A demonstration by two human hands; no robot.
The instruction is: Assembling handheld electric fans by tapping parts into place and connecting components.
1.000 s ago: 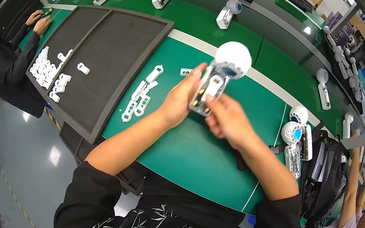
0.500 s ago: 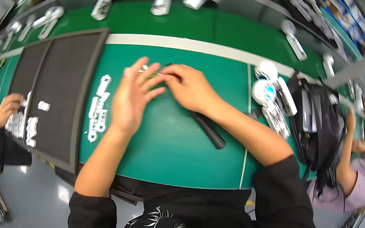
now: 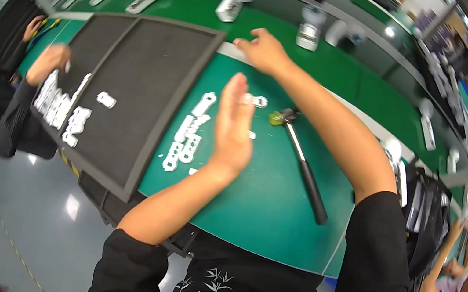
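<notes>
Above the green mat (image 3: 272,214), my left hand (image 3: 234,130) is held up edge-on, its fingers stretched out and nothing seen in them. Several small white plastic parts (image 3: 190,139) lie in a cluster just left of it. Another white part (image 3: 260,101) sits beside its fingertips on the right. My right hand (image 3: 267,52) reaches forward over the white strip at the far edge of the mat, fingers apart and holding nothing visible. A hammer (image 3: 305,164) with a black grip and a yellow-green face on its head lies on the mat, below my right forearm.
A dark divided tray (image 3: 149,95) stands at the left, with white parts (image 3: 55,104) in it and a co-worker's hand (image 3: 50,61) over them. White handheld devices (image 3: 309,29) line the green conveyor (image 3: 339,71) beyond. At the right lies a black bag (image 3: 426,209).
My right hand has left the hammer's area and moved forward to the strip. The hammer now lies in plain sight. The view has turned, so the tray appears farther right.
</notes>
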